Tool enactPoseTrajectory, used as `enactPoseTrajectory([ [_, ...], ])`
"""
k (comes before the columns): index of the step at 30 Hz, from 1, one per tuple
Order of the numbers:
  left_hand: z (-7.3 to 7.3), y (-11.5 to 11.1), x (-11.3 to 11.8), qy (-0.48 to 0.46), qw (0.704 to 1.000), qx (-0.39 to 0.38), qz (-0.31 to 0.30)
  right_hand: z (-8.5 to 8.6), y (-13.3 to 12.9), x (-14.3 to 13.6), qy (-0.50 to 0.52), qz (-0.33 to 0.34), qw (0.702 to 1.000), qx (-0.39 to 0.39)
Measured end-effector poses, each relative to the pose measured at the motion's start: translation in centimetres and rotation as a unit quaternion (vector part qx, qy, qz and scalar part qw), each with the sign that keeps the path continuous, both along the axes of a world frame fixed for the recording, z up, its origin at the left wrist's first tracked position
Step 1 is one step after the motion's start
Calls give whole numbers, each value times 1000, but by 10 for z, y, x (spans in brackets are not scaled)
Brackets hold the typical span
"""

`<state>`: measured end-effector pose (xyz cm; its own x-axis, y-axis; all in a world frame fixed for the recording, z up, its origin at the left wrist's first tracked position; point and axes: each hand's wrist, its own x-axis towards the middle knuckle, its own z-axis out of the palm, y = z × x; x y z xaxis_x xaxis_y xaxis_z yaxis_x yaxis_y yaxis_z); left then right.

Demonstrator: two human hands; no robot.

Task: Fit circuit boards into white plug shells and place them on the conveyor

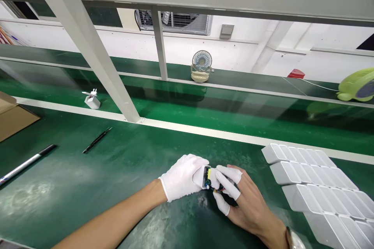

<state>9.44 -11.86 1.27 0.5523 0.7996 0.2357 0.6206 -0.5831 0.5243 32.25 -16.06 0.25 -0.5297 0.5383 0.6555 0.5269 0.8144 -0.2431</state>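
Note:
My left hand (182, 177), in a white glove, is closed around a white plastic housing (199, 177). Beside the housing's open end is a small circuit board (208, 179) with a yellow component and dark parts on it. My right hand (245, 198) wears white finger covers on several fingers. Its thumb and fingers are pinched on the board's right side, where a white piece (214, 178) and a few thin wires show. Whether the board is partly inside the housing I cannot tell. Both hands are just above the green work surface.
Rows of white plastic casings (309, 173) stand at the right. To the left lie black tweezers (97, 140), a silver-and-black rod (27, 165) and a cardboard box (17, 118). A white plug adapter (92, 101) sits behind a slanted metal post (96, 50). A small fan (201, 66) stands farther back.

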Motion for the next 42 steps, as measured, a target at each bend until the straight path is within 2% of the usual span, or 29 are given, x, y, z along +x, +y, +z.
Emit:
enactPoseTrajectory([
  [10,5,2,2,4,999,-39,-2,-4,1,-1,-7,-8,1000,-12],
  [22,3,3,0,-3,998,-61,-27,-2,-1,-1,-32,-4,999,-17],
  [30,-3,4,-1,-17,997,-65,-23,-2,-2,0,-40,-5,999,-12],
  [38,6,8,6,31,994,-90,-51,-6,-1,-9,-21,-17,999,-34],
  [40,2,8,5,36,996,-65,-53,-6,-1,-11,-9,-26,999,-35],
  [42,-5,6,3,15,999,0,-43,-4,-2,-12,20,-37,999,-33],
])
